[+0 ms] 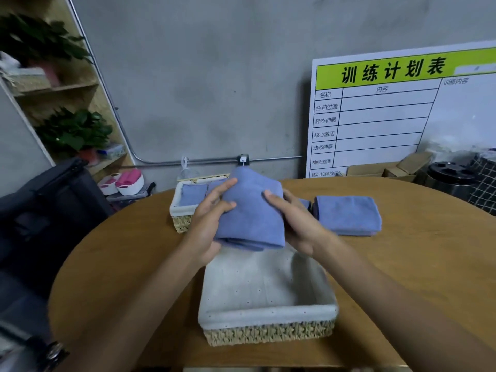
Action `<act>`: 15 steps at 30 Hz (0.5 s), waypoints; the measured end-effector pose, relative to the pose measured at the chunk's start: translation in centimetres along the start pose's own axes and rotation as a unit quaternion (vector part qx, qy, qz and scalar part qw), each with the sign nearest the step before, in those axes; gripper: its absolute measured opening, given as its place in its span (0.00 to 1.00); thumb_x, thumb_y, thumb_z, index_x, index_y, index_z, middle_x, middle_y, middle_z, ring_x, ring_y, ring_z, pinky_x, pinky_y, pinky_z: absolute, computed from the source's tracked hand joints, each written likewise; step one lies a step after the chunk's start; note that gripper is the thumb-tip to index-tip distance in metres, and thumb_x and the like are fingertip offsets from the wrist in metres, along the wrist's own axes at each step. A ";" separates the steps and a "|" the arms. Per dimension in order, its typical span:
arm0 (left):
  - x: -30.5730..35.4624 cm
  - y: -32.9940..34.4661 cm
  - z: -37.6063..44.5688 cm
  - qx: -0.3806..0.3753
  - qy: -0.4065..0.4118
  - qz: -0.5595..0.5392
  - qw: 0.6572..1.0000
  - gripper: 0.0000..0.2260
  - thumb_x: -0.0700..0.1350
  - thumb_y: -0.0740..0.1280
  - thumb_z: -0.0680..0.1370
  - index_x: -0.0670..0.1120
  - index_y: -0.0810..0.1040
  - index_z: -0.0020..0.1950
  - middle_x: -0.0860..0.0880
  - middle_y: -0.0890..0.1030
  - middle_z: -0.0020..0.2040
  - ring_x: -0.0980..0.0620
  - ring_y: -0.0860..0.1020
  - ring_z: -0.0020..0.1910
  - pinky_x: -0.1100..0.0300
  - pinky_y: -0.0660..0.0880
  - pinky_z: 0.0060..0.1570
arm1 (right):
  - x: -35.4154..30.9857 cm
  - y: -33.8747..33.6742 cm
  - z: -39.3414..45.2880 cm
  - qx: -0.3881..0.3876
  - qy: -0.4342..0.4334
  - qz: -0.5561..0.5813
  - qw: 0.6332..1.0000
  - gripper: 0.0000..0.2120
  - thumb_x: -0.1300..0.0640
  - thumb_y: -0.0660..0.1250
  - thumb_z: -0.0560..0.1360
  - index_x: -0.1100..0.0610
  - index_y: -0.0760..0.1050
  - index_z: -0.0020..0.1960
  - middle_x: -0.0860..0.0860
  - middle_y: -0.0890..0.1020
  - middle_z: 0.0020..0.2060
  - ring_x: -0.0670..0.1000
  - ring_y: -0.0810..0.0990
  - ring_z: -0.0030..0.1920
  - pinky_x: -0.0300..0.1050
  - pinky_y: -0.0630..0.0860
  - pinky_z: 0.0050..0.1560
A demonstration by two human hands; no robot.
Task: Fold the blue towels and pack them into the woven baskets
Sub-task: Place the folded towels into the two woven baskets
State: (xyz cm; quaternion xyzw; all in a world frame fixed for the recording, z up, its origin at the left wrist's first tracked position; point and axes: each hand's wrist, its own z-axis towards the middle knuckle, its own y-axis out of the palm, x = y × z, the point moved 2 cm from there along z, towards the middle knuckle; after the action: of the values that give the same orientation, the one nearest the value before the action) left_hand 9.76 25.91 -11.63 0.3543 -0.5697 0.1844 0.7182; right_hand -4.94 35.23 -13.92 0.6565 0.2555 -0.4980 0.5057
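Note:
A folded blue towel (251,213) is held up between both hands above the far end of the near woven basket (268,315), whose grey cloth lining holds nothing. My left hand (212,213) grips the towel's left side, thumb on top. My right hand (292,221) grips its right side. A second woven basket (181,210) stands behind on the left with folded blue towels (192,196) inside. Another folded blue towel (347,214) lies on the round wooden table (416,251) to the right.
A white board with a green header (389,111) leans on the grey wall at the back right. Cardboard boxes (389,167) and a dark round bin (448,178) stand beyond the table's far right edge. A dark bag (45,210) and shelves with plants (72,130) are at the left.

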 end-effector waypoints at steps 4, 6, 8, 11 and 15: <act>-0.9 -1.9 -2.6 -0.058 -0.022 0.119 0.991 0.25 0.47 0.73 0.74 0.55 0.75 0.70 0.51 0.79 0.67 0.52 0.79 0.64 0.52 0.77 0.64 | 1.6 0.3 -1.6 0.067 -0.041 -0.091 0.993 0.21 0.54 0.73 0.76 0.53 0.71 0.66 0.53 0.83 0.58 0.49 0.84 0.55 0.43 0.81 0.52; -1.3 -2.9 -3.5 -0.068 -0.030 0.167 0.983 0.28 0.46 0.75 0.73 0.56 0.72 0.72 0.52 0.78 0.67 0.55 0.79 0.63 0.55 0.78 0.61 | 2.1 0.3 -2.1 0.064 -0.055 -0.166 0.983 0.22 0.53 0.73 0.76 0.51 0.69 0.67 0.51 0.83 0.57 0.45 0.84 0.52 0.36 0.80 0.45; -1.6 -3.9 -4.3 -0.072 -0.024 0.238 0.968 0.27 0.44 0.76 0.74 0.56 0.73 0.71 0.54 0.78 0.66 0.58 0.80 0.61 0.58 0.79 0.58 | 2.9 0.6 -2.4 0.048 -0.059 -0.260 0.963 0.24 0.53 0.73 0.76 0.50 0.67 0.67 0.49 0.81 0.57 0.43 0.82 0.52 0.33 0.77 0.45; -2.5 -5.6 -4.7 -0.085 0.012 0.481 0.872 0.26 0.56 0.76 0.73 0.60 0.73 0.69 0.56 0.76 0.64 0.59 0.77 0.59 0.61 0.76 0.59 | 5.1 0.6 -2.6 0.013 -0.047 -0.372 0.927 0.30 0.52 0.73 0.76 0.50 0.62 0.71 0.48 0.76 0.61 0.47 0.76 0.62 0.42 0.76 0.59; -3.4 -6.6 -5.0 -0.100 0.102 0.667 0.731 0.29 0.66 0.67 0.71 0.59 0.73 0.71 0.57 0.69 0.54 0.58 0.72 0.54 0.64 0.69 0.50 | 7.0 0.3 -3.0 -0.001 -0.041 -0.426 0.904 0.36 0.52 0.72 0.76 0.50 0.55 0.77 0.51 0.77 0.63 0.52 0.77 0.63 0.49 0.76 0.60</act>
State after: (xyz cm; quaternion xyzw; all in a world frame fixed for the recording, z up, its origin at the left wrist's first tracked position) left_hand 16.62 25.48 -17.33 -0.2116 -0.5978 0.5931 0.4962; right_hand -0.90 36.73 -20.17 0.4636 0.4901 -0.6921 0.2566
